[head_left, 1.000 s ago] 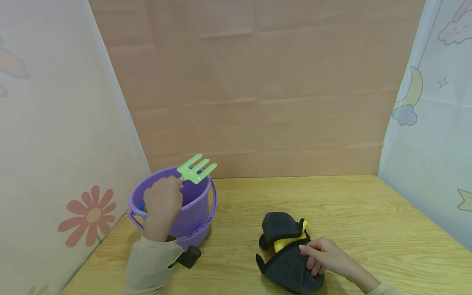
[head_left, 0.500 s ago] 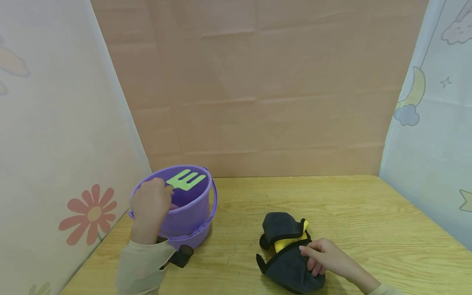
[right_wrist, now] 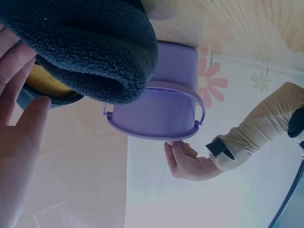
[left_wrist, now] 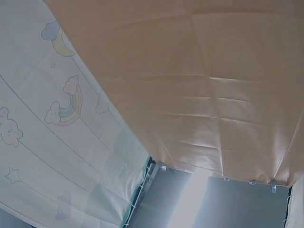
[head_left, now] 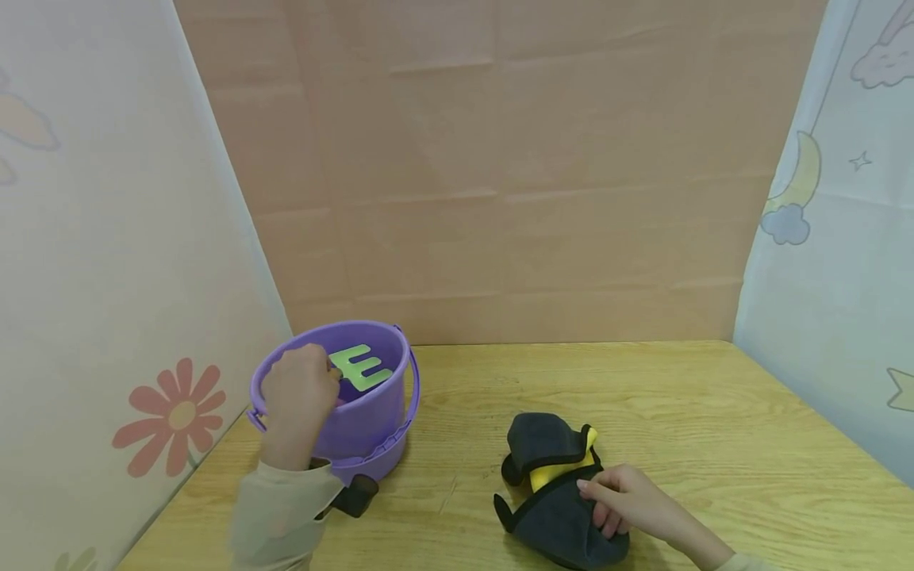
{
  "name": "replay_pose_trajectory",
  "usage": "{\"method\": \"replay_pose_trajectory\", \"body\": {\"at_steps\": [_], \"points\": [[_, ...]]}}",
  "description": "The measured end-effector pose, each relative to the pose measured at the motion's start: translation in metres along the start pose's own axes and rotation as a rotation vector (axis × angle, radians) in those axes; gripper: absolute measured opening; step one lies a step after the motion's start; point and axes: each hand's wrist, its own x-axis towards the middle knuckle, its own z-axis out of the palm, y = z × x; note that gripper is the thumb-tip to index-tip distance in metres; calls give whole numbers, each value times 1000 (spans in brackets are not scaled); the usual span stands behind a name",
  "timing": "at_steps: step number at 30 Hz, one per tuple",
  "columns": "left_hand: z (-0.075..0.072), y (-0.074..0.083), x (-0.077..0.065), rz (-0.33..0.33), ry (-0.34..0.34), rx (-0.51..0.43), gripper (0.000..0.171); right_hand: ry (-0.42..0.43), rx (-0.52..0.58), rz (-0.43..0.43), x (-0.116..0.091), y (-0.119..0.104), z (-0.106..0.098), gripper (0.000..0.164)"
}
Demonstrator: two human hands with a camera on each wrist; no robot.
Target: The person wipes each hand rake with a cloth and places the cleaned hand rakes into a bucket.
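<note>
My left hand (head_left: 298, 400) grips the handle end of a light green three-pronged toy garden fork (head_left: 362, 369) at the mouth of the purple bucket (head_left: 360, 434). Its prongs point right and lie within the rim; most of the handle is hidden by the hand. Something pink shows inside, largely hidden. On the table to the right lies a dark grey fleecy cloth item (head_left: 560, 523) with black edging and a yellow inside (head_left: 550, 473). The right hand (head_left: 623, 501) pinches its upper edge with thumb and fingers. In the right wrist view, the cloth (right_wrist: 95, 52) fills the upper left.
A wooden table (head_left: 457, 412) carries everything. Brown paper (head_left: 493, 174) covers the back, and patterned white sheets (head_left: 842, 262) hang at both sides. The bucket's handle (head_left: 414, 396) hangs down its outer side. Only the backdrop and ceiling light (left_wrist: 190, 199) show in the left wrist view.
The left hand has moved slightly left, and the green toy fork has come down from above the rim into the bucket's mouth. The right hand and cloth item stay nearly still.
</note>
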Motion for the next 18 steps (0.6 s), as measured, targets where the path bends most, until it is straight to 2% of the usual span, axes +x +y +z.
{"method": "replay_pose_trajectory", "body": {"at_steps": [6, 13, 18], "points": [[4, 3, 2, 5, -26, -17, 38, -1, -6, -3, 0, 1, 0, 38], [10, 7, 5, 26, -18, -13, 21, 2, -15, -12, 0, 1, 1, 39], [16, 9, 8, 44, -24, -10, 21, -9, -7, -21, 0, 1, 2, 39]]}}
